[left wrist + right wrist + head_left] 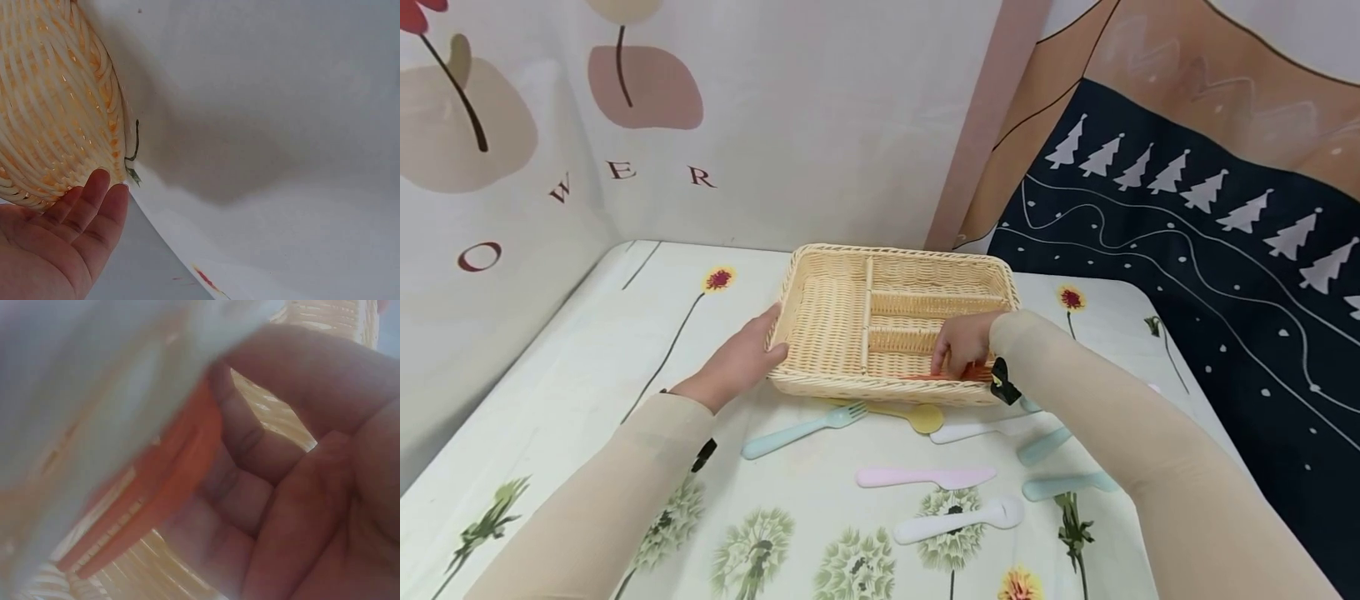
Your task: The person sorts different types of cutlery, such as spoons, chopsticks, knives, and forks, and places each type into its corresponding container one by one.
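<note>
Gripped by the curled fingers of the right hand (967,340) is an orange fork (976,373), low in the near right compartment of the wicker basket (850,385). By the left hand (737,358) the basket's left rim is held, the thumb laid over the edge and the fingers set against the outside. Nearest on the flower-printed tablecloth (805,487), a white spoon (958,521) is seen, with a pink knife (925,477) just beyond it. To their right, two blue-green pieces (1063,487) are partly covered by the right sleeve (1090,392). Farther on, a blue-green fork (805,431), a yellow spoon (925,418) and a white knife (973,430) are lined up left to right before the basket's near wall. The basket is split into one large left compartment and three narrower right ones. Behind, a white cloth (812,125) is printed with letters; at far right a dark cloth (1210,267) with white trees is hung.
</note>
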Available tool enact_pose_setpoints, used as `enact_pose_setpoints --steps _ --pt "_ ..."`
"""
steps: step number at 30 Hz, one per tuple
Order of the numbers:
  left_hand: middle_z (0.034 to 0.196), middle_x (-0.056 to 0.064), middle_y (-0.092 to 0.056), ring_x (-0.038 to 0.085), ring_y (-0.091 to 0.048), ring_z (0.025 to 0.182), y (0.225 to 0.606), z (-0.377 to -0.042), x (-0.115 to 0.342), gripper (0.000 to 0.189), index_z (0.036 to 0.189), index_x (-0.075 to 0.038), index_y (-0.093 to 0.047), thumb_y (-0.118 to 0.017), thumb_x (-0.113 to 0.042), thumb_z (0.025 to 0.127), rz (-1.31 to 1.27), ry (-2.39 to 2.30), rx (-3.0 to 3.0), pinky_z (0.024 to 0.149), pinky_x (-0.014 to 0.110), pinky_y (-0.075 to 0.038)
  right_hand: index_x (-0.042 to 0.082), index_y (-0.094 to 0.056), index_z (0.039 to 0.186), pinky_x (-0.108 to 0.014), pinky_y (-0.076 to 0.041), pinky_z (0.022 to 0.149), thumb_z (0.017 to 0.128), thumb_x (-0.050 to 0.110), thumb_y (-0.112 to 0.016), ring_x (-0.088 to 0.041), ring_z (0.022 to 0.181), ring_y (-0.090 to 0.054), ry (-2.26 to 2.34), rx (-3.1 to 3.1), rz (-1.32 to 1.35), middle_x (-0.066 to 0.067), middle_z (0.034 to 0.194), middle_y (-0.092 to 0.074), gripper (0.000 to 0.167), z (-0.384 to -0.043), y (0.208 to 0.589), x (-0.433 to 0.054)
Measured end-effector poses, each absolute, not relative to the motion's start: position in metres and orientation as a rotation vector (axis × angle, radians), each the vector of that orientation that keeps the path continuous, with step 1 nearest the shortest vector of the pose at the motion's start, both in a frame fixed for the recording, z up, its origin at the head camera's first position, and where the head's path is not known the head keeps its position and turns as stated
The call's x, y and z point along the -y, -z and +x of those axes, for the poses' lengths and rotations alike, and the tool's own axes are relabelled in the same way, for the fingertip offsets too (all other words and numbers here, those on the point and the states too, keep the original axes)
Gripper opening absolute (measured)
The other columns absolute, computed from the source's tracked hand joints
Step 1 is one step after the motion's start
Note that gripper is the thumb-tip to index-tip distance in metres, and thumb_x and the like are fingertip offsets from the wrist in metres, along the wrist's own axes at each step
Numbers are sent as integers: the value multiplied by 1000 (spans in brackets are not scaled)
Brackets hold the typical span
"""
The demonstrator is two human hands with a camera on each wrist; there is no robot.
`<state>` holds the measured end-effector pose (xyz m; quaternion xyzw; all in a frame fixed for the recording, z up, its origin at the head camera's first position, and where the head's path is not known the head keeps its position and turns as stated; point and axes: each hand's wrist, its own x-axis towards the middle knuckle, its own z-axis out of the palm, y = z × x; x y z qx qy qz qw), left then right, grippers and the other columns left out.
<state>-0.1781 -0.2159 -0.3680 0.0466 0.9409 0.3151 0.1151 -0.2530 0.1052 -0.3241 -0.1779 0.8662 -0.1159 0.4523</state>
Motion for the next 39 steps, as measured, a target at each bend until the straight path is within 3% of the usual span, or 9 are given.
enact_pose_setpoints --steps 7,13,18,21,28,39 --pt "158 24 -12 40 -15 144 367 -179 214 73 154 0 -2 -42 -22 97 159 -930 -2755 114 55 -18 15 -74 110 -27 -50 67 85 2 -65 -13 74 -53 285 -2153 -427 -2 88 -60 29 -251 326 -107" --pt "158 24 -12 39 -16 144 369 -180 212 73 154 0 -2 -42 -23 97 161 -923 -2755 114 54 -19 15 -72 112 -32 -52 73 85 3 -66 -12 78 -62 267 -2159 -441 0 87 -68 29 -249 326 -110" --pt "158 25 -13 40 -17 144 370 -179 212 73 154 0 -2 -42 -24 98 156 -901 -2760 114 54 -20 14 -72 112 -26 -46 63 84 5 -69 -12 74 -58 322 -2192 -473 1 82 -66 30 -249 325 -114" --pt "158 25 -13 41 -17 144 369 -178 212 73 154 0 -2 -42 -24 98 146 -904 -2760 113 55 -20 12 -71 115 -25 -46 68 85 6 -69 -13 79 -56 386 -2238 -534 0 87 -66 31 -249 321 -119" --pt "158 25 -13 40 -20 143 366 -178 212 73 154 0 -3 -44 -22 97 122 -936 -2759 113 55 -20 10 -68 122 -39 -50 92 88 8 -68 -21 103 -60 663 -2395 -592 -7 113 -68 34 -241 300 -138" --pt "159 23 -13 37 -24 142 371 -179 215 74 154 -1 -3 -44 -20 95 103 -1026 -2745 113 54 -20 10 -67 122 -38 -51 93 90 15 -68 -22 108 -62 1141 -2598 -415 -8 122 -66 32 -214 280 -167"
